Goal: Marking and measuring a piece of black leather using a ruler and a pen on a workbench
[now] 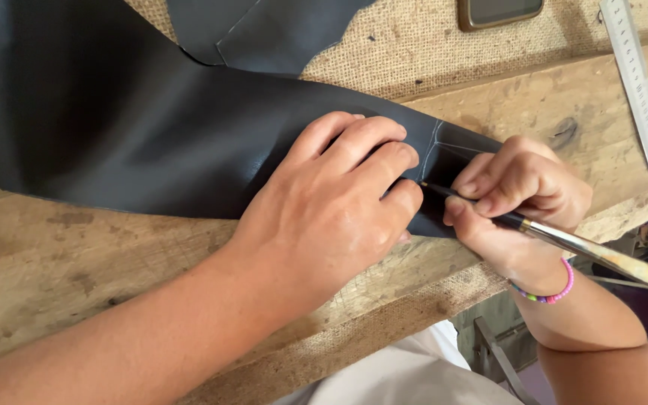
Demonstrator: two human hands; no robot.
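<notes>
Right hand (515,199) grips brush (564,240); flat left hand (331,210) presses black leather (114,127) beneath.

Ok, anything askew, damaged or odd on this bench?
Nothing stands out. The left hand presses the black leather flat; the right hand holds a thin brush to it. The steel ruler lies aside.

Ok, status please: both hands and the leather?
Left hand flat on black leather. Right hand grips thin brush, tip at pale line. Metal ruler lies clear.
</notes>
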